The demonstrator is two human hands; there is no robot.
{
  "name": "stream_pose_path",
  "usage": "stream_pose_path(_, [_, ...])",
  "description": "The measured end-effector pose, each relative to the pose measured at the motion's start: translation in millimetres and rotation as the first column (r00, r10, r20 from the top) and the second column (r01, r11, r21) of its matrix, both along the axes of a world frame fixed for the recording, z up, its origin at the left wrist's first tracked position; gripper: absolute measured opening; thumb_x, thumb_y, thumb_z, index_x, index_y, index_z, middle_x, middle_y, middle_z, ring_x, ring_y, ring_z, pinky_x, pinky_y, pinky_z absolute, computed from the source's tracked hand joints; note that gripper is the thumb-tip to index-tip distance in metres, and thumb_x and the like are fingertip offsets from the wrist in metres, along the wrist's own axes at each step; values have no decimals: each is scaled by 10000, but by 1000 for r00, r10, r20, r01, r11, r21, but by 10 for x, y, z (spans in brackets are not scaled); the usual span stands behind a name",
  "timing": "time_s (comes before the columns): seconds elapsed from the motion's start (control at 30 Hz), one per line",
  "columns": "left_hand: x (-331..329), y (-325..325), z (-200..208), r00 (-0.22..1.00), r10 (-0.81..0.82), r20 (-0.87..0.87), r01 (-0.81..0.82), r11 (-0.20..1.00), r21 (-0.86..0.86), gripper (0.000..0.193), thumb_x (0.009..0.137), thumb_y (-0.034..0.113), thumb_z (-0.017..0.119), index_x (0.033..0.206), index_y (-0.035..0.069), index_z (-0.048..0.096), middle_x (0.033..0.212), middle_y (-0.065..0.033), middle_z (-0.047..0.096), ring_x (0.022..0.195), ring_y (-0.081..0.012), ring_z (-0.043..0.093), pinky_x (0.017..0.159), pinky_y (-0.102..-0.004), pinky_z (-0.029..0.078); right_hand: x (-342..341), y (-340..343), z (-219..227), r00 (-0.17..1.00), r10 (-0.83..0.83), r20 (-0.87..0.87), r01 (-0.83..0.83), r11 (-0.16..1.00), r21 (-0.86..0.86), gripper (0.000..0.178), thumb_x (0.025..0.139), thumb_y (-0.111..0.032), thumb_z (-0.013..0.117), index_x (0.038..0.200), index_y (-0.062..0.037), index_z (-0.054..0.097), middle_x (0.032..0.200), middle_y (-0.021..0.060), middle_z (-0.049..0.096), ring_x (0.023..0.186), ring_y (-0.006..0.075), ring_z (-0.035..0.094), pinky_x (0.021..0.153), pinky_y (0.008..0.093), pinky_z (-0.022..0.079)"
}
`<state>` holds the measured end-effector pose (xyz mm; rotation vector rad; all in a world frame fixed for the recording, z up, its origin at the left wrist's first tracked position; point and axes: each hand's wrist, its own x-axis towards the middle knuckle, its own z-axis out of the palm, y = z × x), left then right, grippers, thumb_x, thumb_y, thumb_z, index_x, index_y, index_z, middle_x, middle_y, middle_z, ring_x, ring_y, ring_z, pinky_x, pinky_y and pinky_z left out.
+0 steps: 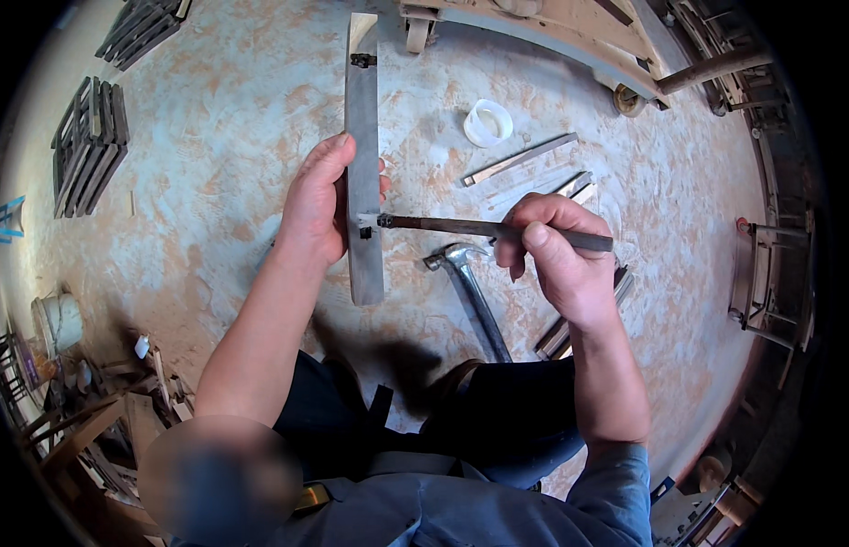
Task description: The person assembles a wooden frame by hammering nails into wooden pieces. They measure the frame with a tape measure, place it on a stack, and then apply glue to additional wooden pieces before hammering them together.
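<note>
The left hand [320, 201] grasps a wooden bar [362, 137], held lengthwise near to far above the floor [233, 109]. The right hand [566, 260] grips a thin stick [452, 224], dark tip at the bar's right edge. A hammer [473, 294] lies right of the bar.

Wooden strips [521, 159], hammer [476, 294], tub [480, 134] — the floor [233, 118] bears them.

Upper left: open floor [224, 100], room to pass.
Right of board [362, 118]: stick [443, 224] bars the way.
Below stick: hammer [479, 305] obstructs.
Beyond stick: white tub [488, 124].
</note>
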<state>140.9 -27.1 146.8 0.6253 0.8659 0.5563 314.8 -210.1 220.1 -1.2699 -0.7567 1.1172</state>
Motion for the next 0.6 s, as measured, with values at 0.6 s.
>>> stream_pose_path(0.6, [-29,-2,31,999,-31,39,30,999,24,353,962,388,575,1107,68,537,936,-122,670,799,-224,662,681,-350,548,-6,-16,35,990,65,125,-53,994,-93,150,950,-103,610,987,36,650,812,36,653,758,96,598,701,246,495])
